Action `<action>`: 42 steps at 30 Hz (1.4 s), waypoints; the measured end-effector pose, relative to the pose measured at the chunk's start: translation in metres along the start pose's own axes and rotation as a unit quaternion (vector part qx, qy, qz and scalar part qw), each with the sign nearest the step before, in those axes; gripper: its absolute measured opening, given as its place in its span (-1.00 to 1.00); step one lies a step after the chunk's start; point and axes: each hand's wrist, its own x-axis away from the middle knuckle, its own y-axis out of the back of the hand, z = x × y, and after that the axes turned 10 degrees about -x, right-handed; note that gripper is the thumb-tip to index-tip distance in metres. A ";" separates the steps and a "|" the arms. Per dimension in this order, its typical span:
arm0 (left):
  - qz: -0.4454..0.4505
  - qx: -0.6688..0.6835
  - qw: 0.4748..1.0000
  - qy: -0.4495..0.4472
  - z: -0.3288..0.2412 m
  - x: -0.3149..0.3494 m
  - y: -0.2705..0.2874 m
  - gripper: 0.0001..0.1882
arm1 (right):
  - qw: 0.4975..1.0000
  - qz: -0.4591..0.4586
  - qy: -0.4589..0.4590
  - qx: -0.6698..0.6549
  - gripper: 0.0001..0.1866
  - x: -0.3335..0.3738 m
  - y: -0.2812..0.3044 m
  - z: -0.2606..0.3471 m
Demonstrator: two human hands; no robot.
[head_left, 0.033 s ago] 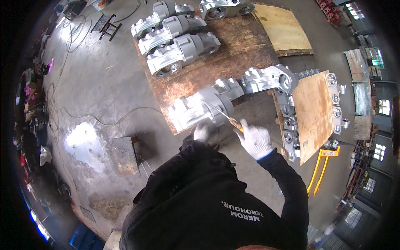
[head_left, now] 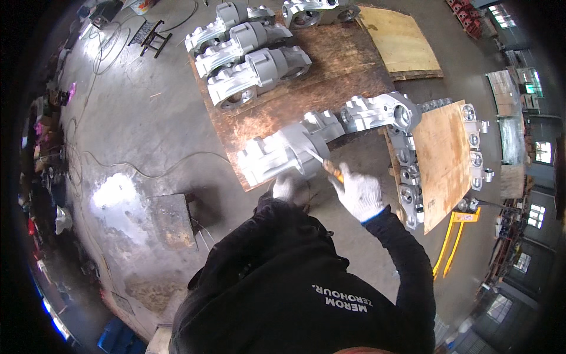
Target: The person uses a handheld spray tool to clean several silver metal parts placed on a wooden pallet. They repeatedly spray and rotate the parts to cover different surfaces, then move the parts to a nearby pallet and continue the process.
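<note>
A silvery metal casting, with a broad ribbed body and a round flange, lies on the near edge of a brown-stained wooden board. My right hand, in a white knit glove, is closed round a slim hand tool with a yellow-brown handle and a thin metal shaft. The shaft points up and left, its tip at the casting's flange. My left hand, gloved in white too, is against the casting's near side; its fingers are mostly hidden.
Another casting adjoins on the right, and several similar ones stand at the far side. A plywood sheet covers more metal parts at right, near a yellow pallet jack. A hose crosses the floor at left.
The tool has shifted: its tip has moved right and slightly down across the casting, towards the flange. My right hand has moved slightly left; my left hand stays nearly in place.
</note>
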 end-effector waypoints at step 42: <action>0.143 -0.025 0.986 0.084 -0.128 -0.077 0.126 -0.75 | 0.531 -0.184 -0.508 -0.653 -0.63 0.298 -0.209 0.047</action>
